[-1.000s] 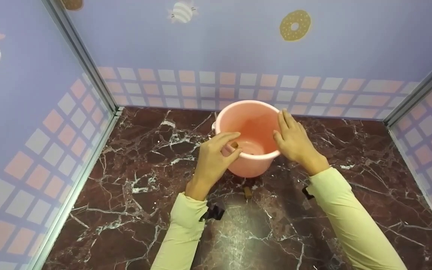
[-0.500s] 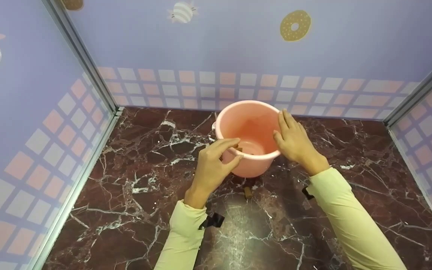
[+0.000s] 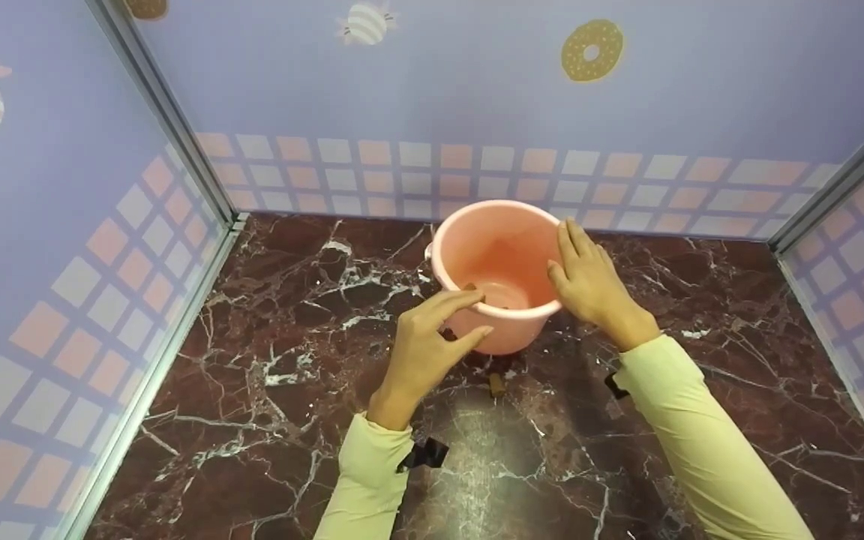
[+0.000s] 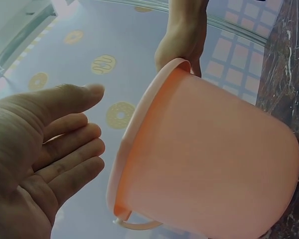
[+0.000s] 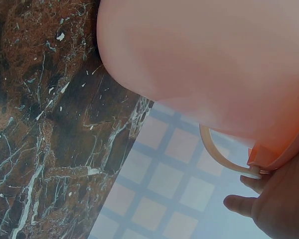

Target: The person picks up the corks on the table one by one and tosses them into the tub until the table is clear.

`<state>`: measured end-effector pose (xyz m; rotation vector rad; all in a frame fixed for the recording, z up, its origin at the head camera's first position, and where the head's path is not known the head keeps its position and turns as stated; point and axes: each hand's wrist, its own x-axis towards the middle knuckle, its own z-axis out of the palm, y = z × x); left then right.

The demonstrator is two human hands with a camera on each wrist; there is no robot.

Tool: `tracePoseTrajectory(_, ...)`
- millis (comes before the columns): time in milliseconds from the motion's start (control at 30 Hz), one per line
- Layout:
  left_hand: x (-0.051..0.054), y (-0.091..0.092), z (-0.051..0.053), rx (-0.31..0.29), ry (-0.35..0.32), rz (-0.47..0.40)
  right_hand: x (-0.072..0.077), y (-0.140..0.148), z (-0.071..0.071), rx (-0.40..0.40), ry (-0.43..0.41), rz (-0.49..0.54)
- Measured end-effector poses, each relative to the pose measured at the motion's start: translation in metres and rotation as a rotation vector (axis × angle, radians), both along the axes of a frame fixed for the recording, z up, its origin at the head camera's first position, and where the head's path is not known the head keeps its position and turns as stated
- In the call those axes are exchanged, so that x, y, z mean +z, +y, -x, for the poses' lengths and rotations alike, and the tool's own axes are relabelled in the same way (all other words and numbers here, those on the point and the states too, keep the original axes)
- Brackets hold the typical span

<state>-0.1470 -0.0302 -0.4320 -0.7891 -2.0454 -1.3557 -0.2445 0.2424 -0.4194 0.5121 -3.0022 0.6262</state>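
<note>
A pink bucket (image 3: 503, 255) stands upright on the marbled surface, close to the back wall. My left hand (image 3: 428, 337) is at its near left rim, thumb and fingers apart; the left wrist view shows nothing between them. Just beyond those fingertips, a small brown piece (image 3: 469, 286) shows inside the bucket, partly hidden by the hand. My right hand (image 3: 593, 285) rests on the right side of the rim with its fingers fairly straight. In the right wrist view, a pale bucket handle (image 5: 224, 158) hangs beside the right hand. Most of the bucket's floor is hidden.
A small brown block (image 3: 496, 385) lies on the marbled surface (image 3: 289, 420) in front of the bucket. Purple patterned panels enclose the back (image 3: 462, 90) and both sides, joined by metal corner strips (image 3: 169, 120).
My left hand has drawn back slightly toward me, and its thumb has spread from the fingers. The brown piece's visible spot inside the bucket shifts a little. The right hand stays in place.
</note>
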Motion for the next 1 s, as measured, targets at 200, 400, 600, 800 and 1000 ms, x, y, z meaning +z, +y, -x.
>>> tracePoseTrajectory(200,-0.005,0.001,-0.003,-0.008,0.01,0.009,0.001,-0.001,-0.001,0.001,-0.015,-0.004)
tracePoseTrajectory(400,-0.008,0.001,-0.007,-0.007,0.014,0.02,0.001,0.0,0.0,0.0,-0.006,-0.002)
tracePoseTrajectory(600,-0.014,0.001,-0.011,-0.004,-0.016,0.025,0.0,0.0,0.0,0.004,-0.003,-0.002)
tracePoseTrajectory(800,-0.02,0.003,-0.013,-0.023,-0.036,0.027,0.0,0.001,0.0,0.003,0.004,-0.004)
tracePoseTrajectory(1000,-0.029,0.006,-0.015,-0.048,-0.048,0.031,0.0,0.0,0.0,0.002,-0.002,0.0)
